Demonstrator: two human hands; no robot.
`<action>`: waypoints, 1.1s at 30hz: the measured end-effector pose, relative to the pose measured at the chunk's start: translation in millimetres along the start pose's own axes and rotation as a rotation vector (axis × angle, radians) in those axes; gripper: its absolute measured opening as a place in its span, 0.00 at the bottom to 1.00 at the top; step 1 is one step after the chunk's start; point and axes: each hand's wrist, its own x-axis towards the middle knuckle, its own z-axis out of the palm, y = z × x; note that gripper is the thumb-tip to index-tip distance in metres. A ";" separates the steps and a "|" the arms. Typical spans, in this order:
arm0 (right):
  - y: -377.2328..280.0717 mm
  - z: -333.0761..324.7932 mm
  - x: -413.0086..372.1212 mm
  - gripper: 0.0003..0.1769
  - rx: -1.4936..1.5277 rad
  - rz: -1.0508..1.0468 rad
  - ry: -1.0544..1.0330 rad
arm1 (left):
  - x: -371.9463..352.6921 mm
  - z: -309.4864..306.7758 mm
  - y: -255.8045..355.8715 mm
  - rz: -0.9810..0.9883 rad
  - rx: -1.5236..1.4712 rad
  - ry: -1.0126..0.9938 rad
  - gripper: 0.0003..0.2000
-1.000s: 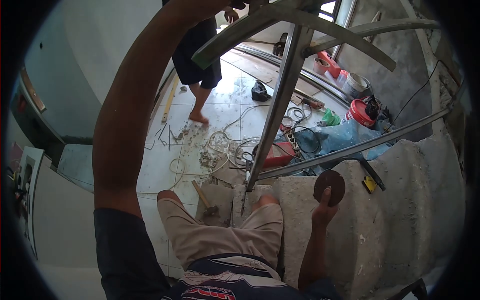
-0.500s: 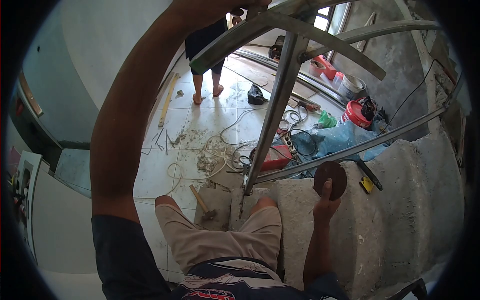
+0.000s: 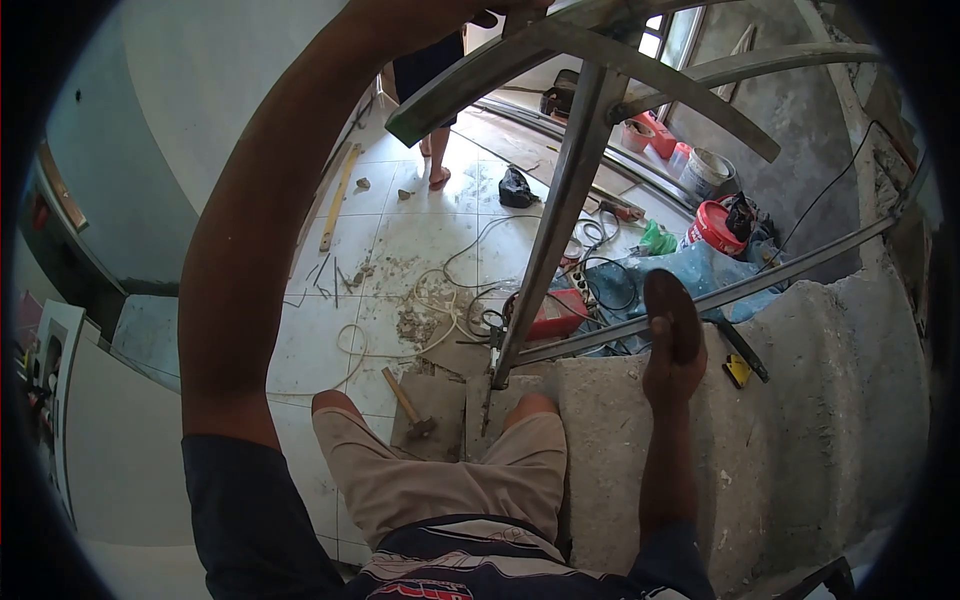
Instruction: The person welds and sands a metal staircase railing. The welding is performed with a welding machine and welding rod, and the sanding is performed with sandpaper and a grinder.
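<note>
A dark reddish-brown disc [image 3: 672, 308] is held in my right hand [image 3: 674, 368], thumb on its near face, above the rough concrete steps [image 3: 620, 430]. My left arm reaches up along the left side. At the top edge my left hand [image 3: 488, 12] is beside the upper end of the curved metal bar [image 3: 470, 85], largely cut off by the frame; what its fingers do is hidden. A straight metal post [image 3: 560, 210] runs down from the curved bars to the floor between my knees.
A hammer [image 3: 409, 402] lies by my knees. Cables, a red toolbox [image 3: 555, 313], blue sheeting [image 3: 690, 272] and buckets [image 3: 715, 225] are beyond. A black-and-yellow tool [image 3: 736, 371] rests on the steps. Another person's legs [image 3: 440, 155] are at the back, near a yellow level [image 3: 340, 198].
My right hand has moved up and slightly right with the disc, which is now turned more edge-on. The other person's legs have shifted right and farther away.
</note>
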 end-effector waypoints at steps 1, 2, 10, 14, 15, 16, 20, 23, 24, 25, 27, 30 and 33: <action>-9.4 -0.5 16.1 0.16 -0.172 -0.238 -0.097 | -2.1 -1.4 2.7 0.035 0.025 -0.007 0.09; -16.6 1.5 30.4 0.17 -0.226 -0.360 -0.097 | -2.2 -2.9 3.2 0.033 0.023 -0.005 0.09; -70.6 33.8 123.9 0.26 -0.358 -0.827 -0.097 | 3.2 0.6 -7.2 0.012 0.032 0.022 0.11; -84.1 55.1 153.3 0.25 -0.410 -1.031 -0.044 | 2.4 5.5 -9.7 0.007 -0.072 0.094 0.12; -87.9 59.4 158.8 0.25 -0.449 -1.081 -0.028 | -0.3 3.9 -3.1 0.004 -0.005 0.090 0.12; -91.5 63.8 163.6 0.25 -0.489 -1.131 -0.013 | -1.5 3.0 0.1 0.000 0.062 0.086 0.13; -101.6 77.7 179.5 0.20 -0.508 -1.222 0.058 | 3.1 2.5 -7.6 0.072 0.060 0.070 0.12; -104.4 82.1 186.0 0.18 -0.498 -1.233 0.069 | 3.0 2.4 -3.5 0.043 0.160 0.071 0.12; -103.9 82.8 187.6 0.18 -0.498 -1.234 0.069 | 3.0 2.2 -3.7 0.002 0.080 0.059 0.12; -102.4 83.5 187.9 0.17 -0.497 -1.233 0.073 | 2.1 2.4 -4.6 -0.042 -0.001 0.045 0.12; -103.1 83.4 189.9 0.17 -0.494 -1.239 0.079 | 2.3 2.7 -6.0 -0.028 0.010 0.053 0.12; -105.6 81.0 190.6 0.17 -0.514 -1.237 0.066 | 2.0 4.3 0.1 -0.059 0.016 0.048 0.12; -104.8 81.0 194.8 0.17 -0.513 -1.238 0.080 | 2.6 4.4 -3.4 -0.066 -0.014 0.045 0.12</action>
